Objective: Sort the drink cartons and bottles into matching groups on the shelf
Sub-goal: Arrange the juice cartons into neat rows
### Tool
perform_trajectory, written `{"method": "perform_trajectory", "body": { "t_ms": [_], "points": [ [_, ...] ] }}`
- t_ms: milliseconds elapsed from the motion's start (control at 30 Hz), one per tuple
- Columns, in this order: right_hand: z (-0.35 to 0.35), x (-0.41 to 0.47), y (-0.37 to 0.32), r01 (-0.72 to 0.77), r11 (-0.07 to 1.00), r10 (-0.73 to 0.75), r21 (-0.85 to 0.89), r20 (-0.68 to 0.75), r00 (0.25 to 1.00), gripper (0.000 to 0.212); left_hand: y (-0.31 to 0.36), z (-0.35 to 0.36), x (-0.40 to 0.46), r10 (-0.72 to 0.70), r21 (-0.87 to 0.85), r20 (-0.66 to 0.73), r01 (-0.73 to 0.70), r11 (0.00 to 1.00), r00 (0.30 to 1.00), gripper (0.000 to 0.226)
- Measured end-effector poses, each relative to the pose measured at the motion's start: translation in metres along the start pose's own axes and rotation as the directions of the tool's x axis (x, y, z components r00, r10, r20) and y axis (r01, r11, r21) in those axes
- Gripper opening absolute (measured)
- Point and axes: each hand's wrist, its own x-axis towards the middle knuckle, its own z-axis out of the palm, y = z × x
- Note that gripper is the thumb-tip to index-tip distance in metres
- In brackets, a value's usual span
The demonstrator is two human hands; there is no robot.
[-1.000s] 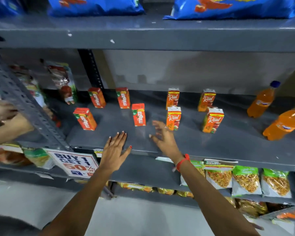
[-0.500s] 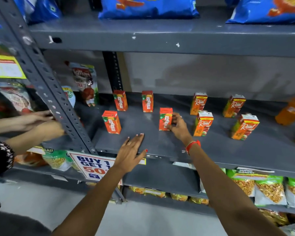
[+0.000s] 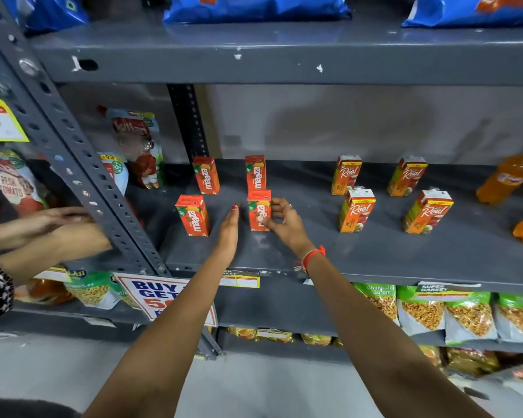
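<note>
Several red Maaza cartons stand on the grey shelf (image 3: 314,254): two at the back (image 3: 206,175) (image 3: 255,173), one front left (image 3: 193,215) and one front right (image 3: 258,211). My right hand (image 3: 280,220) grips that front-right Maaza carton from its right side. My left hand (image 3: 229,229) is flat and edge-on just left of it, fingers straight, holding nothing. Several orange Real cartons (image 3: 357,211) stand further right. Orange soda bottles (image 3: 506,179) lie at the far right.
Another person's hands (image 3: 52,224) reach into the neighbouring bay left of the perforated upright (image 3: 82,164). Tomato sauce pouches (image 3: 139,146) stand at the back left. Blue snack bags (image 3: 254,7) fill the shelf above; snack packets (image 3: 465,315) and a sale sign (image 3: 160,297) sit below.
My right hand reached the front-right Maaza carton and closed on it, sliding it in line with the back one. My left hand lifted from the shelf edge and moved up beside the carton.
</note>
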Motion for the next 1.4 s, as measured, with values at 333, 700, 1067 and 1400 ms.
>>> {"method": "perform_trajectory", "body": {
  "t_ms": [333, 700, 1067, 1400],
  "points": [
    [0.008, -0.002, 0.005, -0.142, 0.981, 0.144, 0.132, 0.0, 0.99, 0.041, 0.002, 0.009, -0.001, 0.075, 0.017, 0.071, -0.077, 0.997, 0.995, 0.032],
    [0.013, -0.014, 0.003, -0.149, 0.979, 0.158, 0.137, -0.055, 0.986, 0.043, 0.005, 0.014, -0.01, 0.047, 0.06, -0.049, -0.044, 0.997, 0.998, 0.04],
    [-0.08, -0.085, 0.038, -0.124, 0.978, 0.189, 0.171, -0.454, 0.871, 0.019, -0.026, 0.037, -0.057, 0.251, 0.16, -0.442, -0.2, 0.967, 0.861, 0.039],
    [-0.242, -0.087, 0.051, -0.116, 0.964, 0.265, 0.24, -0.818, 0.511, 0.025, -0.005, 0.161, -0.093, 0.642, 0.278, -0.402, -0.581, 0.765, 0.653, 0.033]
  ]
}}
